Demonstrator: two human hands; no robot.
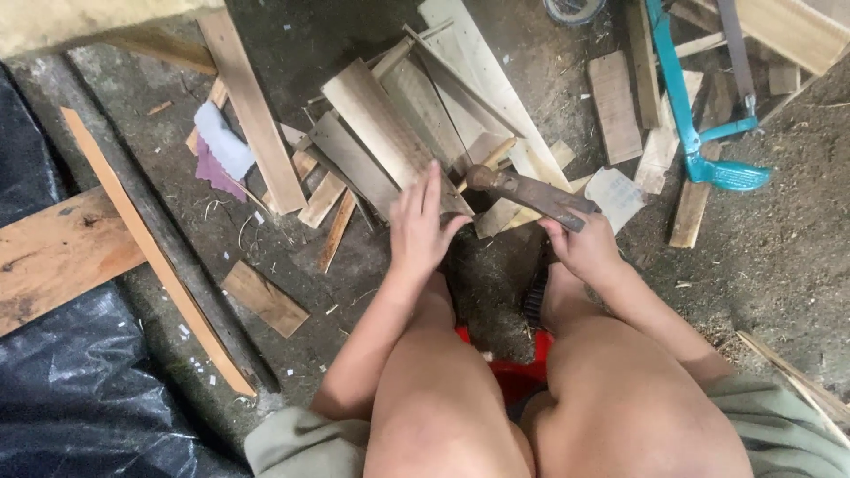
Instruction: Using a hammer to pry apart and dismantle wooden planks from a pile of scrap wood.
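Observation:
My right hand [580, 248] grips the handle of a rusty brown hammer [527, 190], whose head points left over a pile of thin wooden slats [381, 124]. My left hand [421, 226] rests with fingers together on the near end of a slat [416, 168] in that pile, just left of the hammer head. A short stick [487, 159] lies under the hammer head. My bare knees [443, 389] fill the bottom of the view, either side of something red [513, 367].
A teal-framed saw [699, 133] lies at the upper right among short boards. Long planks [252, 111] and a thin orange strip [150, 243] lie to the left. Black plastic sheet [71, 389] covers the lower left. Cloth scraps [221, 146] sit on the dirt floor.

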